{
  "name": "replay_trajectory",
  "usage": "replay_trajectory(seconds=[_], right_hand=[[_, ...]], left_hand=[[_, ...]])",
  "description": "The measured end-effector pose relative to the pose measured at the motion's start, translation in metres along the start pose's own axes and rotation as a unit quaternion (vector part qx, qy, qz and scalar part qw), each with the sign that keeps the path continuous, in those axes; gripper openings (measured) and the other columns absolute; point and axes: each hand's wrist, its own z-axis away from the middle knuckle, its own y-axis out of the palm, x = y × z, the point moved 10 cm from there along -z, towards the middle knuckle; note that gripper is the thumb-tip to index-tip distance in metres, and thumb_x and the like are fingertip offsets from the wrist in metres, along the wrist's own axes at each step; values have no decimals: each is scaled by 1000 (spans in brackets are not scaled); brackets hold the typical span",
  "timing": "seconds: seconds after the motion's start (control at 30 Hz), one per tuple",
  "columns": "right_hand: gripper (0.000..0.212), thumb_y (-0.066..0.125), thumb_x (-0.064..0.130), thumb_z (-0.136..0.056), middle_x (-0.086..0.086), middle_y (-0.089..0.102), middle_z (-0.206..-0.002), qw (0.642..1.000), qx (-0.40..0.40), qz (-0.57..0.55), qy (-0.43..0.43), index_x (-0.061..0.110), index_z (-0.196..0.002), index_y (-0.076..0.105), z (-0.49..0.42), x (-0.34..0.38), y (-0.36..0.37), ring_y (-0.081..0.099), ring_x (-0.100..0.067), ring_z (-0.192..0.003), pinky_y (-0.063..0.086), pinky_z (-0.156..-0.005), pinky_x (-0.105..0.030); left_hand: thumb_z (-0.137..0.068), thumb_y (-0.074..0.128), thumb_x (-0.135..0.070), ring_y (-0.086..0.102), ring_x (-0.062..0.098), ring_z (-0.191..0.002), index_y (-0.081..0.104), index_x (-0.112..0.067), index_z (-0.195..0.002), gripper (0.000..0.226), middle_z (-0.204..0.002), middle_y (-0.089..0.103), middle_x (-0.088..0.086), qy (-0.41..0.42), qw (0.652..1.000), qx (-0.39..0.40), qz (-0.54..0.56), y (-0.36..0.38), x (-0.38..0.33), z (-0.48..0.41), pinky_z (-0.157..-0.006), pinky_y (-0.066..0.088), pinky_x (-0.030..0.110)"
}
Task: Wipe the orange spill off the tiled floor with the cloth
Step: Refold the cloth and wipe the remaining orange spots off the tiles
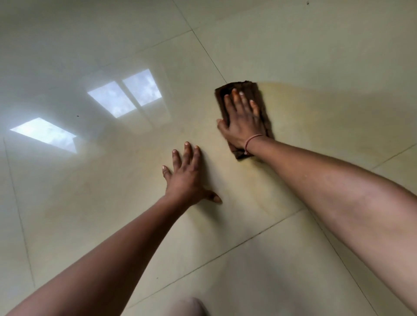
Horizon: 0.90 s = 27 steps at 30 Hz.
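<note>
Midway, pressing folded dark-brown cloth [248, 86] under flat right hand [242, 119], bracing on open left hand [187, 178], chasing leftover pale-orange film [291, 97]

Bright window reflections [111, 99] are seen; a dark speck [77, 116] is seen among them, a second speck [307, 3] far right above.

Soft daylight; bright window reflections [125, 98] glare on the glossy floor [293, 45]. Wide-angle bending curves the grout lines [204, 48]; edges look slightly soft.
</note>
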Motion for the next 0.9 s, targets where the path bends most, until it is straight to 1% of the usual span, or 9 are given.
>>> replay_trajectory(seconds=[0.2,0.33,0.43,0.53,0.6,0.7,0.77,0.83,0.9], right_hand=[[72,35,51,-95,-6,2,-163,993,44,8,-107,20,-155,10,94,46,22,-1,-20,-149,-1,-119,-41],[72,25,53,-91,-5,3,-163,987,59,36,-144,22,-155,10,154,26,30,1,-20,-149,3,-119,-40],[72,24,53,-89,-6,12,-162,984,68,39,-157,22,-154,17,189,-21,30,9,-21,-149,8,-118,-41],[75,22,55,-87,-9,16,-160,994,59,34,-84,19,-153,20,218,-102,19,16,-24,-148,17,-118,-46],[79,17,57,-85,-8,12,-162,998,40,33,18,20,-154,16,244,-176,7,11,-22,-149,11,-119,-43],[80,14,58,-84,-7,9,-162,982,3,13,188,20,-154,14,301,-271,-7,8,-20,-149,4,-119,-39],[79,16,55,-85,-10,14,-161,964,-18,-6,265,16,-154,18,339,-289,-5,11,-23,-148,6,-120,-41],[76,24,51,-86,-13,21,-159,965,-38,-18,258,12,-152,26,374,-273,2,17,-25,-147,8,-118,-42],[72,32,48,-89,-9,20,-160,981,-31,-8,193,16,-153,24,415,-247,12,17,-22,-147,10,-118,-42]], left_hand=[[-44,85,-63,-15,31,-146,-8,-23,-153,149,-160,-19,-1,-8,999,-13,-30,-6,-3,6,-113,8,64],[-48,86,-60,-6,32,-147,0,-18,-153,143,-161,-11,2,-14,996,-31,-83,-14,-14,12,-113,14,60],[-59,86,-48,-8,33,-147,1,-18,-154,131,-161,-13,5,34,990,-36,-130,-9,-43,20,-114,11,60],[-63,85,-43,-8,32,-147,2,-20,-154,125,-161,-13,5,91,987,-13,-128,9,-84,27,-114,10,59],[-63,85,-45,-7,32,-147,1,-21,-154,126,-161,-12,4,119,986,10,-120,28,-119,31,-114,11,59],[-62,84,-49,-6,31,-147,1,-21,-154,127,-161,-12,3,169,976,38,-136,65,-179,41,-114,13,59],[-60,85,-51,-6,30,-148,0,-20,-154,130,-161,-12,2,202,967,56,-146,94,-216,50,-114,13,59],[-56,85,-55,-5,29,-147,-1,-20,-154,134,-161,-11,2,239,954,71,-165,125,-254,60,-113,14,59],[-54,84,-58,-4,30,-147,1,-20,-153,134,-161,-8,3,274,941,72,-184,149,-285,72,-113,16,59]])
